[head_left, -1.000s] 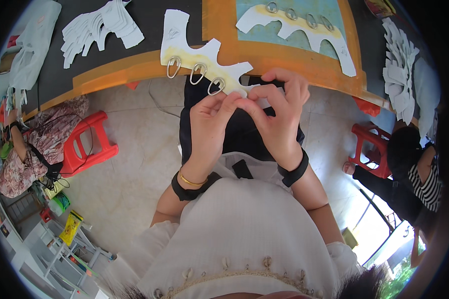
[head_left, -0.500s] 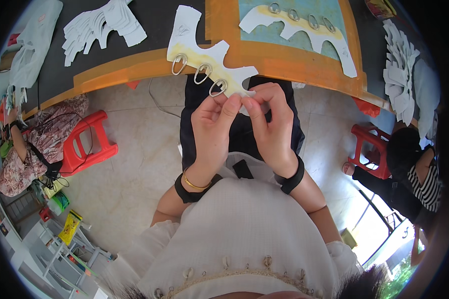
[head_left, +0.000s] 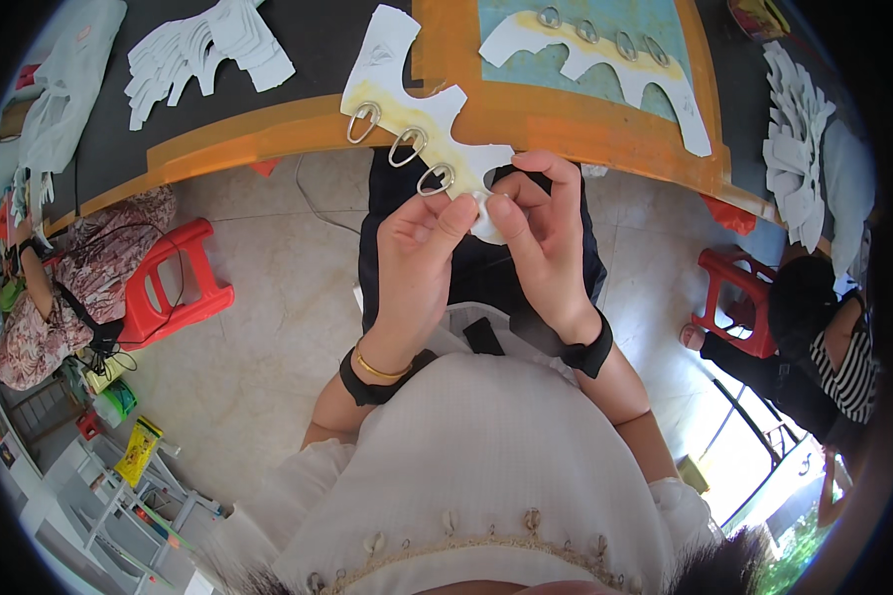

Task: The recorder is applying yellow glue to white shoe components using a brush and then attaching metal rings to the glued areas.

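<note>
Between my hands is a cut white flat piece (head_left: 382,69), its lobed outline carrying a yellowish glue-like band. Several oval metal rings (head_left: 351,127) hang along its left edge. My left hand (head_left: 417,263) pinches the near end between thumb and fingers, just below the lowest ring. My right hand (head_left: 546,243) has its thumb against the same end, with the index finger raised and bent; its other fingertips are partly hidden. A small white flap (head_left: 486,227) shows below the thumbs. The far end of the piece reaches over the table edge.
A similar white piece with rings (head_left: 605,71) lies on a blue-green panel framed with orange tape (head_left: 605,124). Stacked white cutouts (head_left: 208,50) sit left, more (head_left: 796,149) right. Red stools (head_left: 184,288) and seated people flank me. A plastic bag (head_left: 64,89) is far left.
My right index finger has lifted off the piece, and its thumb has shifted slightly. The piece has moved a little right, and its white end flap shows more below my thumbs.
</note>
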Action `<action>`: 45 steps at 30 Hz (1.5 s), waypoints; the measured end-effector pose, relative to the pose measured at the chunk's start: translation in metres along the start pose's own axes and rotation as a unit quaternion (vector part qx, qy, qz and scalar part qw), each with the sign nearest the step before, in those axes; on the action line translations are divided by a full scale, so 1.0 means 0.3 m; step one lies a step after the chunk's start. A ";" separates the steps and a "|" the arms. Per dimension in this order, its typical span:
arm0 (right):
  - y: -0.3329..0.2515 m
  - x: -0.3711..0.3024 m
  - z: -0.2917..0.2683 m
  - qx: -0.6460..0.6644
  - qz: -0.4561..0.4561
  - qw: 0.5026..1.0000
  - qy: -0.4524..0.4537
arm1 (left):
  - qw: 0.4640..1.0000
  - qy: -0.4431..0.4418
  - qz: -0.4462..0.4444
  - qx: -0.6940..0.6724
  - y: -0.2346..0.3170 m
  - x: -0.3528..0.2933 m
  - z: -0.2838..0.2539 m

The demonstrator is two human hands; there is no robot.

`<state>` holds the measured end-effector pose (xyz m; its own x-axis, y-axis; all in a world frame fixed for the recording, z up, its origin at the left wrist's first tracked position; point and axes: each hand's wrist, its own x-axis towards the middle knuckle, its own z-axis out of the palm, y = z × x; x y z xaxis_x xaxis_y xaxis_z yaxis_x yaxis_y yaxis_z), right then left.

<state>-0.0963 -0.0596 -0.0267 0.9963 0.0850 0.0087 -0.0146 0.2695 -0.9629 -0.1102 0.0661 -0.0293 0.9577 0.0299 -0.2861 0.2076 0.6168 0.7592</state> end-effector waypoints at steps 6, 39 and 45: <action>-0.038 0.005 -0.018 -0.078 0.067 0.995 -0.006 | 0.996 -0.008 -0.036 0.084 0.009 0.002 -0.026; -0.019 0.049 0.000 -0.171 0.011 0.985 -0.025 | 0.987 -0.027 -0.062 0.148 0.028 -0.015 -0.061; -0.049 0.044 -0.013 -0.199 0.073 0.977 -0.026 | 0.995 0.003 -0.017 0.097 0.020 -0.010 -0.037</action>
<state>-0.0826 -0.0660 -0.0136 0.9803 0.1455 -0.1334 -0.1127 -0.1423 -0.9834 -0.1141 0.0784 -0.0303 0.9484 0.0173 -0.3167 0.2748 0.4538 0.8477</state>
